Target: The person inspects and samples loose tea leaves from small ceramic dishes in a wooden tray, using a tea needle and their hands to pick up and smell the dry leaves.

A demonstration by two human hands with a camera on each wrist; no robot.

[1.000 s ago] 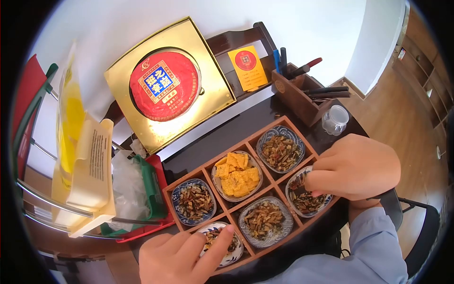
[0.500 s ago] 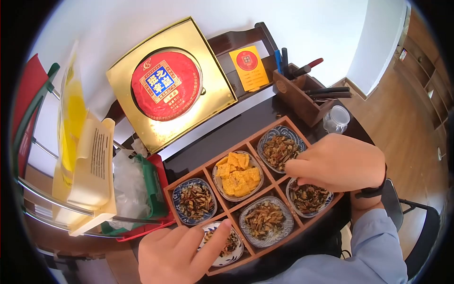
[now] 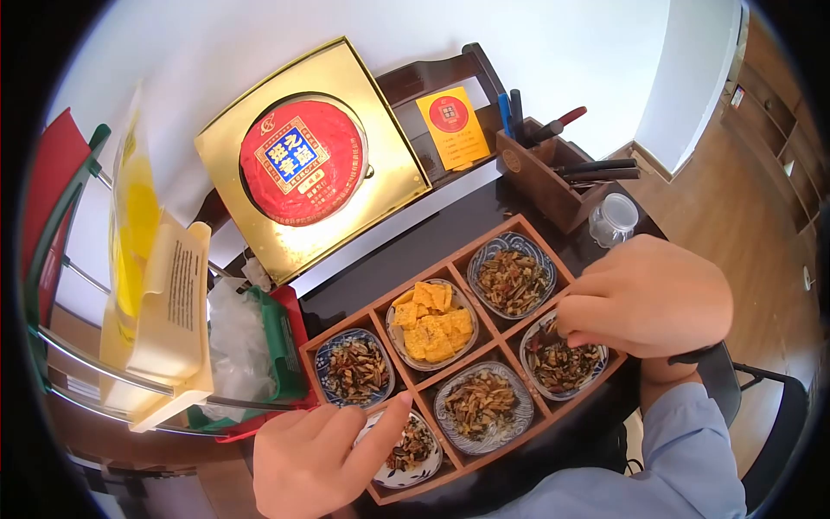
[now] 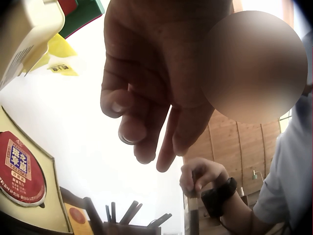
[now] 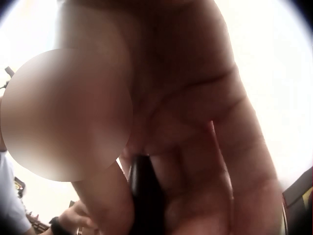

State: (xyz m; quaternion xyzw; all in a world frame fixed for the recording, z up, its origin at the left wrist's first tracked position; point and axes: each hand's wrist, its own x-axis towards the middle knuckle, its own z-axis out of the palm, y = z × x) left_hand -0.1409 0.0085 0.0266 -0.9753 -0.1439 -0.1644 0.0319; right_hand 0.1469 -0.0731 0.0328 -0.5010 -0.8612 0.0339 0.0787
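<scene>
My right hand [image 3: 648, 298] pinches a slim dark tool over the lower right dish [image 3: 562, 397] of brown dried bits. Between thumb and fingers, the tool's black tapered handle [image 5: 146, 196] shows in the right wrist view; its lower end shows pale and dark in the left wrist view. My left hand [image 3: 324, 454] holds nothing: its index finger points out above a white dish [image 3: 402, 478] with blue leaves, the others loosely bent. Both dishes sit in a wooden compartment box [image 3: 499, 339], with more dishes of dried bits and one of yellow crisps [image 3: 437, 329].
Behind stands a gold box [image 3: 225, 156] with a round red package. A pen holder [image 3: 545, 186] with pens and a clear jar [image 3: 614, 221] are at the back right. On the left are a cream plastic holder [image 3: 169, 294], metal rails and a green basket [image 3: 278, 337].
My right hand shifted left towards the upper right dish, then came back right over the lower right dish. My left hand stays nearly in place, index fingertip slightly further left.
</scene>
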